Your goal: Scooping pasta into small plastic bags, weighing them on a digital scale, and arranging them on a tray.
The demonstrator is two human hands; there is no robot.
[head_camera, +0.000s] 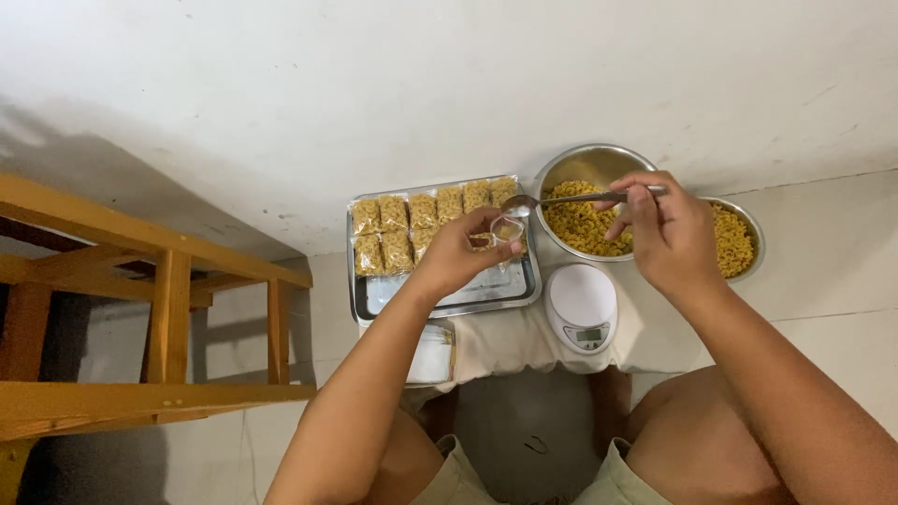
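Setting: white wall, pale cloth-covered desk point(505, 341) at our knees.
Left hand point(458, 252): pinches a small clear bag point(506, 230), light, limp, slippery; hold its rim.
Right hand point(669, 234): grips a metal spoon point(561, 199) over the pasta bowl point(591, 192).

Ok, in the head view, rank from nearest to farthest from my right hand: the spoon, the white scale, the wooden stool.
From the right hand:
1. Spoon, held in its fingers.
2. White scale, just below-left.
3. Wooden stool, far left.
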